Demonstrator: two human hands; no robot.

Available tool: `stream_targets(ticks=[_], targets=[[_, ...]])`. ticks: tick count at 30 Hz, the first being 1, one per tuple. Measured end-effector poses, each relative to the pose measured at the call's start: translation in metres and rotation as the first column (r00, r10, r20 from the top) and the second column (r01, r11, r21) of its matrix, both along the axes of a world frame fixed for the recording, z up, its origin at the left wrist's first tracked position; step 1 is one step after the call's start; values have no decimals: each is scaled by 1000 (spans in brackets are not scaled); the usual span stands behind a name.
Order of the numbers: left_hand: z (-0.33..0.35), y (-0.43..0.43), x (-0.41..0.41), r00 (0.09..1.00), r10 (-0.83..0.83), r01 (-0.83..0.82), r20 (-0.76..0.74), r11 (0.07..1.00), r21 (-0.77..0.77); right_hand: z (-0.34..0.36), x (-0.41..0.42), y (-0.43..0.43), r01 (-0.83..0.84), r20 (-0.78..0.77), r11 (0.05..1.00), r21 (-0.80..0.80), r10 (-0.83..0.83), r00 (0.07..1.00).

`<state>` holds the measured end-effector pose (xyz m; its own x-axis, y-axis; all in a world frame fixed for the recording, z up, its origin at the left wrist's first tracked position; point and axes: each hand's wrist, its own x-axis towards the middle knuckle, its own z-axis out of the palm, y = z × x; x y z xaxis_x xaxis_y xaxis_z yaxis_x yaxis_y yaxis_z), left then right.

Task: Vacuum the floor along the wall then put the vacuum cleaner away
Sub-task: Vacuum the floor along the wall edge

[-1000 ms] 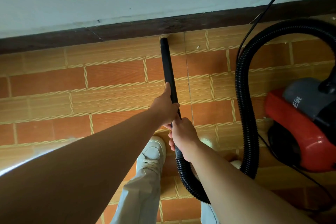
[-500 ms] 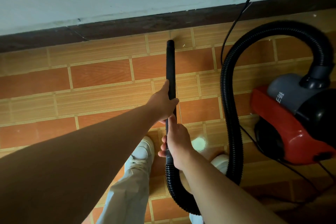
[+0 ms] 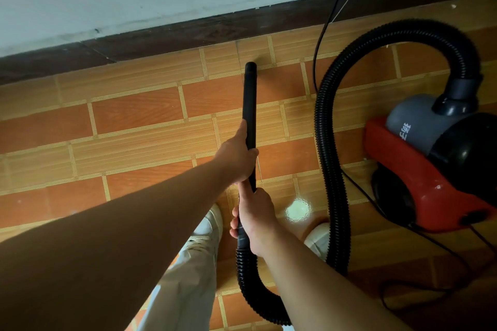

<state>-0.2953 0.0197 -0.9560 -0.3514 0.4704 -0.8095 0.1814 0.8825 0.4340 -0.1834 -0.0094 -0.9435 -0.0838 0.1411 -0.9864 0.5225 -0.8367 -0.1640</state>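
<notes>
Looking down through the head camera, the person holds the black wand (image 3: pixel 250 99) in both hands. The left hand (image 3: pixel 236 160) is wrapped round its middle, with the thumb lying up along the tube. The right hand (image 3: pixel 255 220) sits just below at 6 o'clock, fingers curled round the end where the ribbed hose (image 3: pixel 326 148) joins. The wand's tip points at the tiled floor (image 3: pixel 134 115) near the dark skirting (image 3: pixel 188 32) at 12 o'clock. The red vacuum cleaner (image 3: pixel 403 164) stands at 3 o'clock, and its cord (image 3: pixel 330 12) runs up toward 1 o'clock.
</notes>
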Motion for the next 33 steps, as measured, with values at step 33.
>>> stream_targets(ticks=[33], targets=[[-8, 40, -12, 997, 74, -75, -6, 997, -15, -20, -14, 53, -152, -54, 981, 122, 160, 986]])
